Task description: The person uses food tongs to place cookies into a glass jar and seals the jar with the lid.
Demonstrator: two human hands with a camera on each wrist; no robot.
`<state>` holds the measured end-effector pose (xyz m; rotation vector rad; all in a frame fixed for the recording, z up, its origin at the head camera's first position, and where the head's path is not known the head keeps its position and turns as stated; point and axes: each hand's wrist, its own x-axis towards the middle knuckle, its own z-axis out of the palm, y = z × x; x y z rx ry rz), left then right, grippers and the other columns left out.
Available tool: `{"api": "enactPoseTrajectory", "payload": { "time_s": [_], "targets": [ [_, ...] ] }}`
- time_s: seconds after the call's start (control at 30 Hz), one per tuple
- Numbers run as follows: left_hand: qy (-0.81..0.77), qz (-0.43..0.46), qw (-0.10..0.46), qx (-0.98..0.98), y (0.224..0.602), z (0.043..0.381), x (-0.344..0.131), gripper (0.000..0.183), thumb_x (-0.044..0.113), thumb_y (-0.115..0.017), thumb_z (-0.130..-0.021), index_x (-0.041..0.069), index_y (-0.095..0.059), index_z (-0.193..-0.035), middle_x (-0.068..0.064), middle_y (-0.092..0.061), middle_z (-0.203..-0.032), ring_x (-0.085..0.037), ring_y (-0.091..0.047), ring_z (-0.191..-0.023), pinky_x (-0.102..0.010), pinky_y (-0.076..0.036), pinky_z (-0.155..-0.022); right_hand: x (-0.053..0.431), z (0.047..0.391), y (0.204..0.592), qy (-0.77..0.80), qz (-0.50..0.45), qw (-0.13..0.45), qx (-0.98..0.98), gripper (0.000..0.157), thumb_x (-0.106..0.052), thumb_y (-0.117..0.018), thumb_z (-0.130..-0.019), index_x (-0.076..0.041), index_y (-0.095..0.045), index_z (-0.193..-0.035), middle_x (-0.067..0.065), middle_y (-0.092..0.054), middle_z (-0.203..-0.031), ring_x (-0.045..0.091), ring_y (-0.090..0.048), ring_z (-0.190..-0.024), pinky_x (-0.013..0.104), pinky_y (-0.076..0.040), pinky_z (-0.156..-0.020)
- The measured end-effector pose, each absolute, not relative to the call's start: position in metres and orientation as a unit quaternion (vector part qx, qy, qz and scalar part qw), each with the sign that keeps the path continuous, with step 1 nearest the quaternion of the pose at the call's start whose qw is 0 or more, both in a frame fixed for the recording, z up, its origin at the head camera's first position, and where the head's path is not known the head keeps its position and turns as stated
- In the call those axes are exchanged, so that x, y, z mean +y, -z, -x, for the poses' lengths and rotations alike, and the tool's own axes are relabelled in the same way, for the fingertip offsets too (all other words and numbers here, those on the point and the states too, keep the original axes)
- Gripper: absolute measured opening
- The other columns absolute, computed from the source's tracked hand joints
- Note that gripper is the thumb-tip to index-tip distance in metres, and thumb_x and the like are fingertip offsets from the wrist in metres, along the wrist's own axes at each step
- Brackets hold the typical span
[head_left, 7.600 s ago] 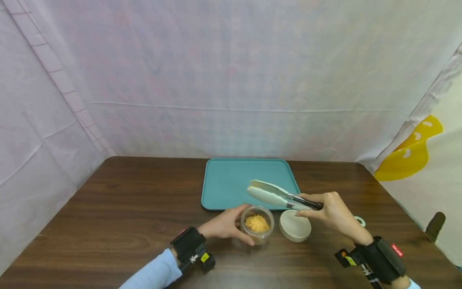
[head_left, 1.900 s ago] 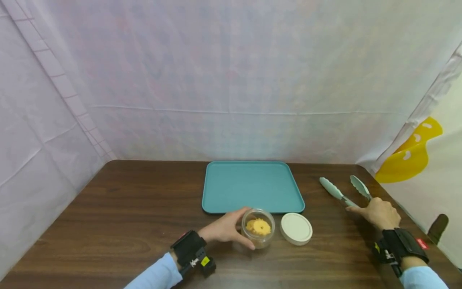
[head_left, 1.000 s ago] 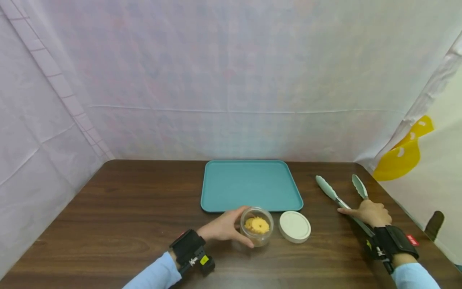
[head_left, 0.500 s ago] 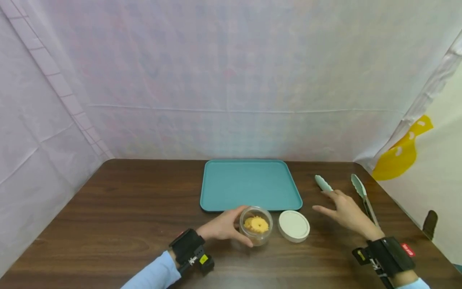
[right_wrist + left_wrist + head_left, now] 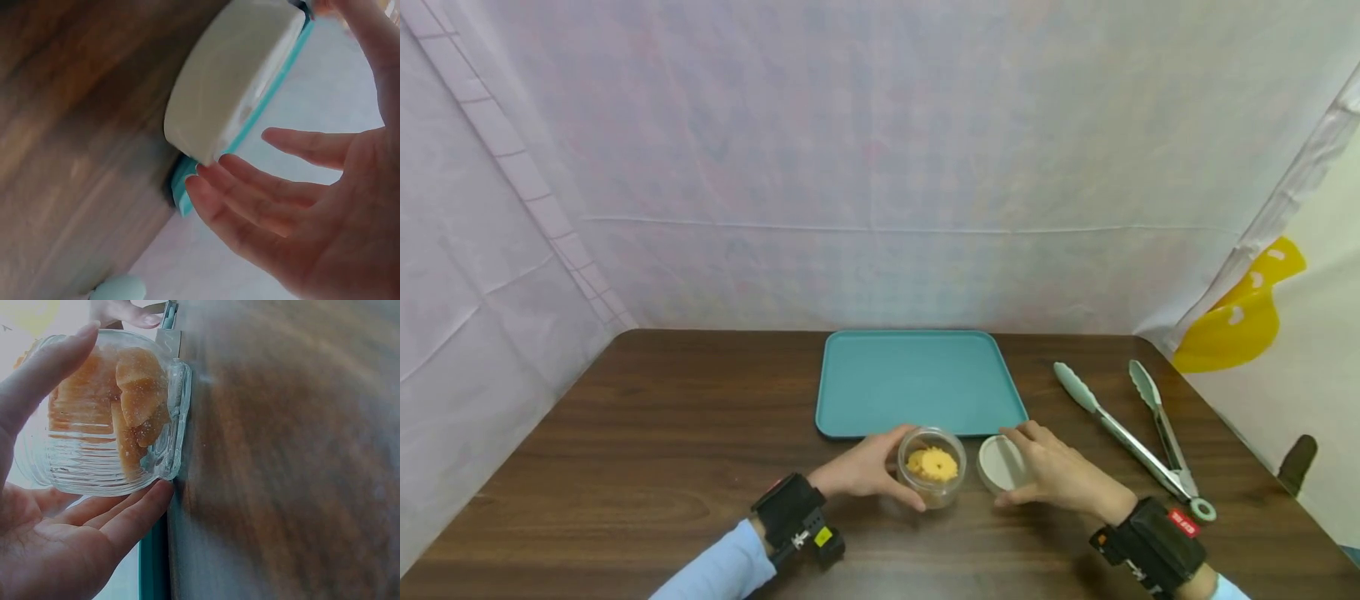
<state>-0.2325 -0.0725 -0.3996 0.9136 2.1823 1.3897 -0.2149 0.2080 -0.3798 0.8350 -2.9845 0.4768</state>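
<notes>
In the head view my left hand (image 5: 863,468) holds a clear glass jar (image 5: 934,497), thumb on the near side and fingers round the far side. Yellow cookies (image 5: 934,464) lie inside the uncovered jar; the left wrist view shows several cookies (image 5: 140,387) stacked through its ribbed wall. Just right of the jar, a round white lid (image 5: 999,463) lies on the table. My right hand (image 5: 1060,473) is at the lid's right side, thumb and fingers spread around it. In the right wrist view the fingertips are at the edge of the lid (image 5: 231,81), not curled round it.
A teal tray (image 5: 917,383) lies behind the jar and lid. Metal tongs (image 5: 1138,446) with pale green tips lie spread at the right of the wooden table (image 5: 700,417). A yellow cutout (image 5: 1236,325) hangs on the right-hand cloth.
My right hand held the tongs over the jar earlier, laid them at the right, let go and moved left to the lid. The left hand stays on the jar.
</notes>
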Motion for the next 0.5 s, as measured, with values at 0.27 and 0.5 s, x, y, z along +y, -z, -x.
{"api": "enactPoseTrajectory", "payload": {
  "time_s": [0.27,0.5],
  "targets": [
    [-0.499,-0.325,0.201,0.778,0.398,0.233,-0.073,0.076,0.016,-0.078,-0.068,0.016,-0.036,-0.132,-0.003,-0.046,-0.126,-0.018,-0.044,-0.117,-0.023,-0.044,-0.09,0.204,0.215,0.39,-0.131,-0.272,0.017,-0.953,0.082,-0.044,-0.076,-0.062,0.005,-0.048,-0.121,0.019,-0.048,-0.108,0.03,-0.05,-0.092,0.035,-0.05,-0.063],
    [-0.502,-0.324,0.201,0.777,0.398,0.232,-0.073,0.076,0.015,-0.078,-0.068,0.016,-0.036,-0.132,-0.003,-0.046,-0.126,-0.02,-0.043,-0.119,-0.025,-0.044,-0.09,0.2,0.217,0.376,-0.155,-0.266,0.01,-0.951,0.078,-0.043,-0.076,-0.064,0.004,-0.048,-0.12,0.019,-0.05,-0.102,0.027,-0.053,-0.085,0.03,-0.049,-0.059]
  ]
}}
